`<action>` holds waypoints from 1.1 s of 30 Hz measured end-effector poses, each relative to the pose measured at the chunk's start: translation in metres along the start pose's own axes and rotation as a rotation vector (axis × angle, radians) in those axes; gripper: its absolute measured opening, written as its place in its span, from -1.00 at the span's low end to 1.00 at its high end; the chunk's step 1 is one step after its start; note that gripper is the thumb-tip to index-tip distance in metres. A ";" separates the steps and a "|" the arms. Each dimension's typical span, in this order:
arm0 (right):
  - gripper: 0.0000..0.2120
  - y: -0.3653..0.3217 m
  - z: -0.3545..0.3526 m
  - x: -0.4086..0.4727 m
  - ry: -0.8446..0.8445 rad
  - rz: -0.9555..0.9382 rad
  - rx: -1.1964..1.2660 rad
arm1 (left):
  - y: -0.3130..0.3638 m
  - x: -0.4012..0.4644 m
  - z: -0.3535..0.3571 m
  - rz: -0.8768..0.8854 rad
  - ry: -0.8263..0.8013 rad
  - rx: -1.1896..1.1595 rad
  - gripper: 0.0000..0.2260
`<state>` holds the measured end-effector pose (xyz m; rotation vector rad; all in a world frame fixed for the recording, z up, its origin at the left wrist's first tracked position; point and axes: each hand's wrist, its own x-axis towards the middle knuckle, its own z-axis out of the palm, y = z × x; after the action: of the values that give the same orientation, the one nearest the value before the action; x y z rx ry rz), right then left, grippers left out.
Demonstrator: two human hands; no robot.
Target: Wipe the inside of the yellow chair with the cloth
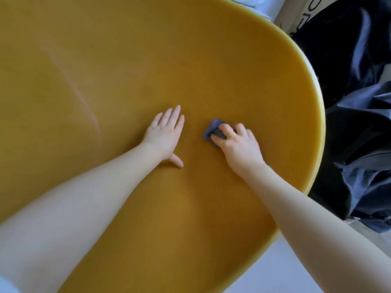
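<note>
The yellow chair point(127, 60) fills most of the view as a wide curved shell seen from inside, its rim curving down the right side. My left hand point(164, 134) lies flat on the inner surface near the middle, fingers straight and thumb spread. To its right, my right hand point(237, 144) grips a small bunched blue-grey cloth point(212, 129) and holds it against the chair's surface. Only the far end of the cloth shows past my curled fingers.
Dark blue and black fabric, perhaps a bag or clothing point(359, 123), is piled just outside the chair's right rim. A pale floor point(296, 271) shows at the lower right. A light box or wall edge point(296, 13) stands at the top right.
</note>
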<state>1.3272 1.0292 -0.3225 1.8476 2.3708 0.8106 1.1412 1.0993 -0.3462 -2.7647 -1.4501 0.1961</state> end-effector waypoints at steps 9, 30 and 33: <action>-0.57 -0.015 0.017 0.028 0.036 0.195 0.009 | -0.010 0.011 0.013 0.013 -0.043 -0.117 0.20; -0.53 -0.014 0.009 0.062 -0.083 0.224 0.044 | -0.016 0.014 0.023 0.042 0.010 -0.192 0.18; -0.55 -0.027 0.008 0.044 -0.256 0.114 0.063 | -0.014 0.012 0.021 0.034 0.001 -0.190 0.18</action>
<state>1.2921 1.0680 -0.3279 1.9896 2.1753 0.4761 1.1338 1.1162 -0.3674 -2.9381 -1.4956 0.0605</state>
